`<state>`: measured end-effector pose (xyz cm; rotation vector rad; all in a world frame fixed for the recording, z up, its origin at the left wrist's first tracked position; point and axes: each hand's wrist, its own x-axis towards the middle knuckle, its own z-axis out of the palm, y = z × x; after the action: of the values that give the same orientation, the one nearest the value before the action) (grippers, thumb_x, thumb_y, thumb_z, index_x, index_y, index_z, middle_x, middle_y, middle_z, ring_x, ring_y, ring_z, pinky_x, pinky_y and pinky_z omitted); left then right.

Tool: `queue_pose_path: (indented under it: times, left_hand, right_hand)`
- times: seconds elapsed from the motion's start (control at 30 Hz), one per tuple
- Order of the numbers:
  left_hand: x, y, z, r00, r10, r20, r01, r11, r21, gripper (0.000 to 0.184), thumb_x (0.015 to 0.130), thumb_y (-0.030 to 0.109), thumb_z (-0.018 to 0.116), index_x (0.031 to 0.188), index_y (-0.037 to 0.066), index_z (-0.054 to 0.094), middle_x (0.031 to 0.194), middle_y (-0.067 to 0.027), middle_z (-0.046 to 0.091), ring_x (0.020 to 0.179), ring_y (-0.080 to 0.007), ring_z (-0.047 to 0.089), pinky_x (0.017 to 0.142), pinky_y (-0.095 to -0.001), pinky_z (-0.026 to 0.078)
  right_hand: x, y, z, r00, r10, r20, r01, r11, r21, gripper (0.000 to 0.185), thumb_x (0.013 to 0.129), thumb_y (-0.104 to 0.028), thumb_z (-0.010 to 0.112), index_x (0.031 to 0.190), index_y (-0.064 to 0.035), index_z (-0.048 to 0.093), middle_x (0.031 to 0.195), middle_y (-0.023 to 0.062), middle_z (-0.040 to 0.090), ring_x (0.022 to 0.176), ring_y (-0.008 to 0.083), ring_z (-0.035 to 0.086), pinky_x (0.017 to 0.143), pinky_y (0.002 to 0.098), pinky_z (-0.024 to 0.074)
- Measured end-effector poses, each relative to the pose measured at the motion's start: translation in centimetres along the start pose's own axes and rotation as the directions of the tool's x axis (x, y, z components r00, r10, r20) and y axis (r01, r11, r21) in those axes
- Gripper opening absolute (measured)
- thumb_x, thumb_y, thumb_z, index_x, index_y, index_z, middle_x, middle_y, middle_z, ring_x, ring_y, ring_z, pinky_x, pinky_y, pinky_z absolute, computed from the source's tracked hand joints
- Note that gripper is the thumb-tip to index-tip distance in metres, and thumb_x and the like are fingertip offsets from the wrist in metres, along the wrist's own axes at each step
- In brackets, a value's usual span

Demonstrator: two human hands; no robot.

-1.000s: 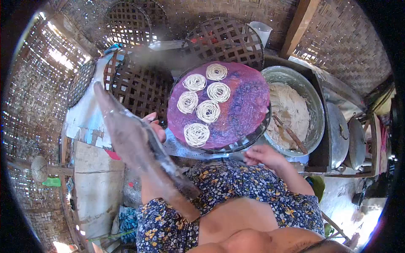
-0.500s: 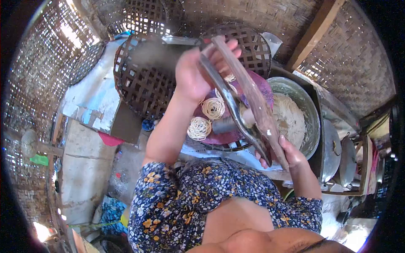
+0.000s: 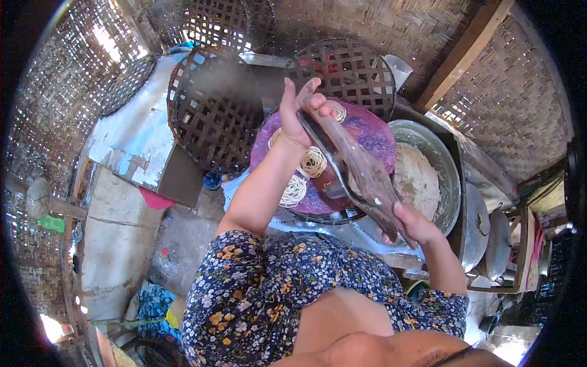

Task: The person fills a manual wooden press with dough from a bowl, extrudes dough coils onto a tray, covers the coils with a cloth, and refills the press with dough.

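I hold a two-handled wooden press (image 3: 367, 165) slantwise over a round purple tray (image 3: 380, 137). It has two long pieces lying close together and a short cylinder (image 3: 334, 190) below its middle. My left hand (image 3: 301, 113) is at the far end, its fingers curled over the upper handle and its palm by the lower one. My right hand (image 3: 419, 225) wraps round the near end of both pieces. Coiled nests of pale strands, such as one noodle nest (image 3: 312, 163) and another noodle nest (image 3: 293, 191), lie on the tray, partly behind my left forearm.
A large metal basin (image 3: 454, 183) holding pale dough (image 3: 419, 174) stands right of the tray. Open-weave baskets, one woven basket (image 3: 214, 116) and another woven basket (image 3: 351, 70), lie beyond. Lidded metal pots (image 3: 474, 226) are at the right. A bamboo wall (image 3: 391, 24) stands behind.
The press's two handles have come closer together, and the pale stuff seen between them is now mostly hidden. My left hand has moved slightly nearer me, its fingers now over the handle end.
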<state>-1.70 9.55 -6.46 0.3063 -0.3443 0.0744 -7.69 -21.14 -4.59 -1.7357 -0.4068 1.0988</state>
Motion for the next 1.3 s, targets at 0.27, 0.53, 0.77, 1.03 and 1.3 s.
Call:
queue_pose_path:
  times: [0.27,0.53,0.77,1.03,1.3]
  left_hand:
    - [0.8,1.3,4.2,0.984,0.078,0.16,-0.078,0.997,-0.002,0.055,0.085,0.061,0.037,0.103,0.014,0.056,0.055,0.0068,0.047,0.057,-0.0114,0.048,0.068,-0.0325,0.044]
    - [-1.8,1.7,5.7,0.983,0.06,0.173,-0.059,0.998,-0.011,0.056,0.084,0.063,0.035,0.104,0.015,0.056,0.053,0.0038,0.047,0.052,-0.0155,0.05,0.066,-0.0375,0.045]
    - [0.0,2.5,7.3,0.939,0.077,0.335,-0.053,0.995,-0.08,0.056,0.087,0.061,0.029,0.104,0.014,0.055,0.055,0.0016,0.049,0.055,-0.0167,0.051,0.067,-0.0397,0.044]
    - [-2.8,3.6,8.5,0.963,0.033,0.268,-0.037,0.999,0.01,0.058,0.087,0.062,0.029,0.107,0.014,0.054,0.054,0.0015,0.047,0.054,-0.0165,0.049,0.068,-0.0371,0.043]
    - [-1.7,-0.6,7.2,0.972,-0.061,0.226,0.077,0.995,-0.067,0.058,0.085,0.062,0.032,0.107,0.013,0.055,0.056,0.0021,0.045,0.054,-0.0147,0.047,0.069,-0.0363,0.042]
  right_hand:
    - [-2.5,-4.3,-0.3,0.975,-0.142,-0.174,0.1,0.968,-0.232,0.059,0.082,-0.057,0.046,0.091,0.0005,0.056,0.066,0.0034,0.052,0.059,0.0126,0.051,0.052,0.0258,0.0421]
    - [-4.8,-4.1,0.6,0.985,-0.142,-0.101,0.112,0.959,-0.259,0.062,0.081,-0.055,0.047,0.104,0.002,0.057,0.074,0.0056,0.056,0.066,0.0135,0.053,0.06,0.0269,0.0429]
    - [-5.3,-7.0,0.4,0.942,-0.276,-0.189,0.163,0.872,-0.461,0.059,0.081,-0.048,0.051,0.111,0.0035,0.054,0.088,0.0163,0.062,0.083,0.0215,0.059,0.075,0.0331,0.0448]
    - [-4.7,-5.5,1.1,0.969,-0.221,-0.108,0.173,0.925,-0.339,0.055,0.081,-0.043,0.054,0.111,0.003,0.054,0.085,0.0162,0.062,0.078,0.0213,0.06,0.071,0.0325,0.046]
    - [-7.3,-3.1,-0.3,0.937,-0.29,-0.195,0.171,0.868,-0.467,0.053,0.08,-0.045,0.054,0.102,0.0032,0.057,0.067,0.012,0.059,0.063,0.0208,0.06,0.06,0.0327,0.0464]
